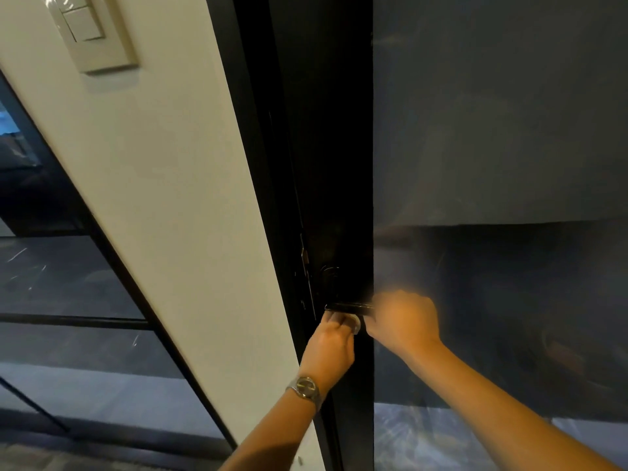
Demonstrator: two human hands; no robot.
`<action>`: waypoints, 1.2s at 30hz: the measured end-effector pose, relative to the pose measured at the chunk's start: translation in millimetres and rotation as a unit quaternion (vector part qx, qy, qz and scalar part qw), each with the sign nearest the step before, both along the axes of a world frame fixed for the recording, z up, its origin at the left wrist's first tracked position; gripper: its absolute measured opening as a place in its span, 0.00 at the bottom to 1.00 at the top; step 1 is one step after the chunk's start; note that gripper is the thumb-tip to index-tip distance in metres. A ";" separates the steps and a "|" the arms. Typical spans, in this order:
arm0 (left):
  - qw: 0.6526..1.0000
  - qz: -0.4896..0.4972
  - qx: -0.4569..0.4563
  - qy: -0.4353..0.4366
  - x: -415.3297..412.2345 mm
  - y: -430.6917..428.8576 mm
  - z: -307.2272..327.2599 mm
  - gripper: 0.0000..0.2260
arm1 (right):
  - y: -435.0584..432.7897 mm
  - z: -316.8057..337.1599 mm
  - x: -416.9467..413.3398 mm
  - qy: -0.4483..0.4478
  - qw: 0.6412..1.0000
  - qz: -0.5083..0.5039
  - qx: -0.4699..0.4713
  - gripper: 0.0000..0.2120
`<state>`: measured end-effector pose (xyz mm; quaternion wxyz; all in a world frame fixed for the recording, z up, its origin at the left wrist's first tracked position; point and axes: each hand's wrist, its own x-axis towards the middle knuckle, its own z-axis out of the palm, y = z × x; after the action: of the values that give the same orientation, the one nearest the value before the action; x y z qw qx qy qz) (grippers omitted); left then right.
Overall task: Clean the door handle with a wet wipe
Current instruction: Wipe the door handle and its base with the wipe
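Note:
A black lever door handle (346, 306) sticks out of the black door frame (326, 164), level and pointing right. My left hand (331, 343), with a wristwatch on its wrist, is closed just under the handle around a small pale wet wipe (355, 326) that peeks out between the fingers. My right hand (402, 319) is blurred and wraps over the right end of the handle, hiding that end.
A glass door panel (492, 164) fills the right side, with dim reflections. A cream wall strip (163, 198) carries a light switch plate (95, 32) at top left. More dark-framed glass (68, 283) lies to the left.

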<state>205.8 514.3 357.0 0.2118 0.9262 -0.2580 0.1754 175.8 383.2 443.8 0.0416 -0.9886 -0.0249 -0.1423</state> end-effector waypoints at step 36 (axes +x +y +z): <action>0.799 0.259 -0.496 0.221 -13.1 -32.7 1.7 0.07 | 0.3 -2.6 0.3 0.001 1.000 -0.008 -0.006 0.13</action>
<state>192.7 481.6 358.7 0.6398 0.7406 0.1680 0.1183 176.1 383.5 441.2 0.0345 -0.9891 -0.0175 -0.1418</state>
